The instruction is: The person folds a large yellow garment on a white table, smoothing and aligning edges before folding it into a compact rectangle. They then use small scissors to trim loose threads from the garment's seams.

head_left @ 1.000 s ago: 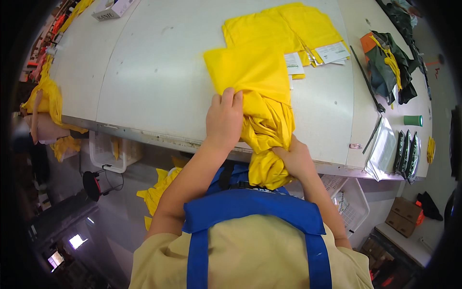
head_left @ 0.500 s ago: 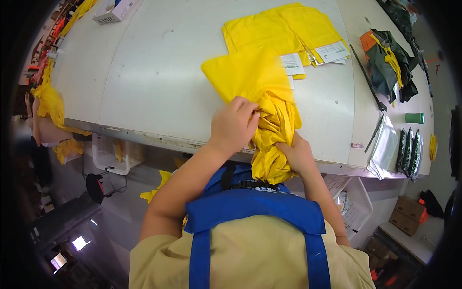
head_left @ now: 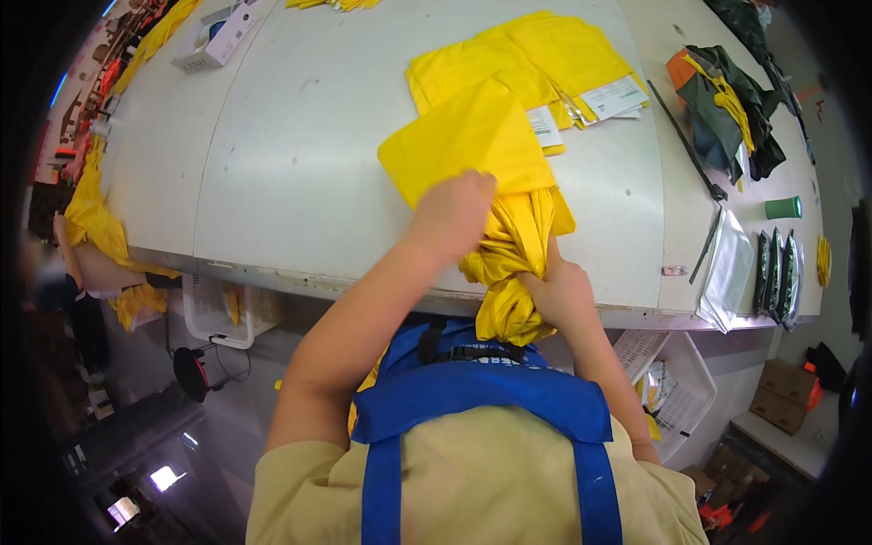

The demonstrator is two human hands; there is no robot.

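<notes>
- The pale surface point(head_left: 309, 182) fills the upper middle of the frame.
- The yellow cloth point(head_left: 468, 136) lies at centre, flat above, its bunched lower part hanging over the surface's front edge.
- A white crate point(head_left: 692, 391), lower right, holds yellow and whitish items, too small to identify.
- Another white crate point(head_left: 220, 340), lower left, holds a yellow piece point(head_left: 233, 307).
- A white box point(head_left: 202, 62), upper left, stands open with something bluish point(head_left: 216, 29) inside.
- The right hand point(head_left: 565, 295), right of centre, has its grip clamped on the bunched cloth.
- The left hand point(head_left: 451, 222), at centre, is blurred over the cloth; I cannot tell its grip.
</notes>
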